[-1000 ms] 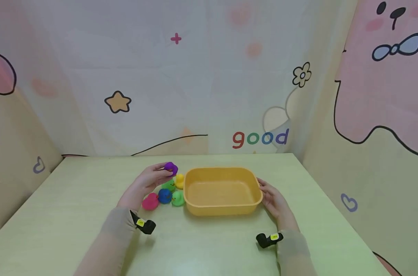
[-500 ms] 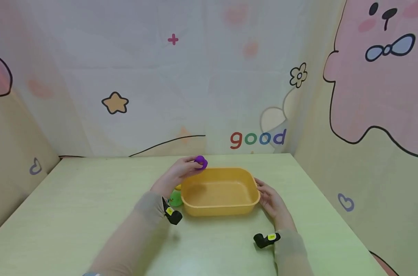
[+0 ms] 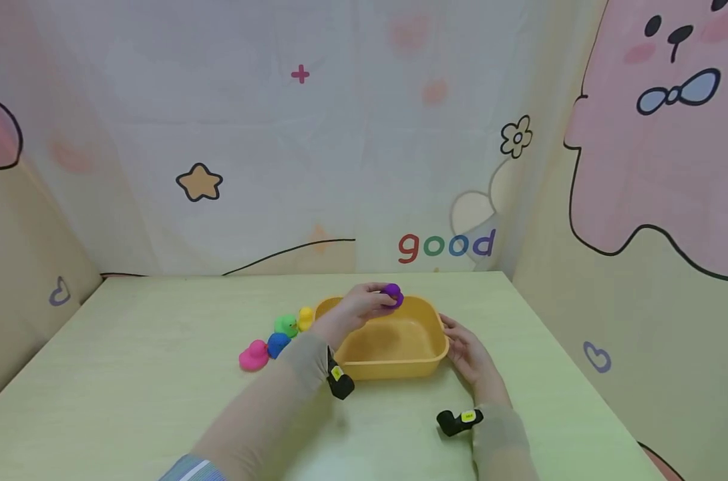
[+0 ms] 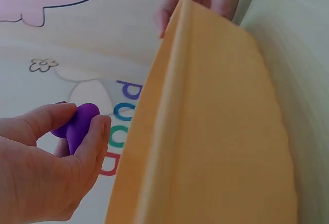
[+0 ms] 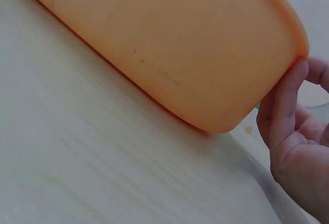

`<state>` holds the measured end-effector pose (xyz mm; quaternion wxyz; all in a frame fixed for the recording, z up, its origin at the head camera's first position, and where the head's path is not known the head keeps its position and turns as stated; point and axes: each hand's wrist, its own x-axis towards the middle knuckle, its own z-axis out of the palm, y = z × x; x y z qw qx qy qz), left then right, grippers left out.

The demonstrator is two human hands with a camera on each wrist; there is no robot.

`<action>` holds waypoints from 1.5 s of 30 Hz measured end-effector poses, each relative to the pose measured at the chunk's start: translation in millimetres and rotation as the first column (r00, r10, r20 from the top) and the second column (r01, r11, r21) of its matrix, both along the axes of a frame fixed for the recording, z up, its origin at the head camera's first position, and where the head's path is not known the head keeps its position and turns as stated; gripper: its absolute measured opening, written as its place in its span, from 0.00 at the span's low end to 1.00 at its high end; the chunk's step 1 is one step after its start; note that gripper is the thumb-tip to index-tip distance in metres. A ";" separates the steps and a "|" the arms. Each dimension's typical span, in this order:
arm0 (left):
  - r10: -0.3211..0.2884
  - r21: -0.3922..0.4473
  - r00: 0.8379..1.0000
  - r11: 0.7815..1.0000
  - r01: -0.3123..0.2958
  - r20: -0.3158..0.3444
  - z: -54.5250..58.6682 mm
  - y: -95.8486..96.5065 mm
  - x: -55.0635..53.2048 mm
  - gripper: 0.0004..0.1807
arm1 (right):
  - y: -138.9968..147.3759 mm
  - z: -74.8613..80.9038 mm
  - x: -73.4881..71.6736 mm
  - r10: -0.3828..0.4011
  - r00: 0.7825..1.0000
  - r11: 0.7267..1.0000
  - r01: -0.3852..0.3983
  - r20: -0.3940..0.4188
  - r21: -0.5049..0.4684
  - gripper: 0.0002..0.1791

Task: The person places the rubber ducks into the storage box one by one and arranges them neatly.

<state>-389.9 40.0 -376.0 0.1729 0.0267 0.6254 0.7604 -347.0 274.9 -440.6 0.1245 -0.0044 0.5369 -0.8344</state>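
Note:
A purple rubber duck (image 3: 393,295) is pinched between the thumb and fingers of my left hand (image 3: 362,307), held above the yellow-orange plastic basin (image 3: 394,369). In the left wrist view the duck (image 4: 81,126) sits between thumb and fingertips, beyond the basin's rim (image 4: 167,116). My right hand (image 3: 472,354) is at the basin's right end, its fingers touching the outside just under the rim. In the right wrist view that hand's fingertips (image 5: 295,75) meet the basin's wall (image 5: 169,44). My left forearm hides the basin's front left corner.
Left of the basin, on the pale table (image 3: 129,374), are a pink duck (image 3: 254,356), a blue duck (image 3: 278,345), a green duck (image 3: 286,325) and a yellow duck (image 3: 306,318). A printed cloth wall (image 3: 268,133) closes off the back and sides.
My left hand has carried the purple duck rightward from beside the other ducks to over the basin. The right hand has stayed at the basin's right end.

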 end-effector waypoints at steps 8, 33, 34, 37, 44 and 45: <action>-0.039 -0.023 0.999 0.999 0.039 -0.018 -68.7 23.9 -57.0 0.27 | -7.7 0.6 1.0 -0.014 1.000 1.000 0.014 0.004 0.002 0.27; 0.038 -0.319 0.999 0.947 -0.033 0.009 -38.5 48.7 7.7 0.24 | -3.4 -15.5 -9.9 -0.050 0.999 0.999 0.050 0.006 -0.007 0.27; 0.040 -0.327 0.999 0.944 -0.037 0.001 -39.0 49.8 7.8 0.24 | -3.3 -13.2 -8.1 -0.041 0.999 0.999 0.041 0.009 -0.004 0.28; 0.053 -0.347 0.999 0.936 -0.053 -0.012 -40.7 53.2 8.2 0.23 | -3.5 -7.1 -3.7 -0.021 1.000 1.000 0.021 0.013 0.008 0.31; 0.025 -0.437 0.998 0.898 -0.046 -0.054 -66.9 61.4 -13.9 0.23 | -2.2 -2.8 -0.8 -0.022 1.000 1.000 0.021 0.020 0.019 0.32; 0.011 -0.441 0.998 0.897 -0.041 -0.069 -83.1 63.6 -28.1 0.22 | -2.0 -2.6 -0.8 -0.021 1.000 1.000 0.020 0.016 0.021 0.32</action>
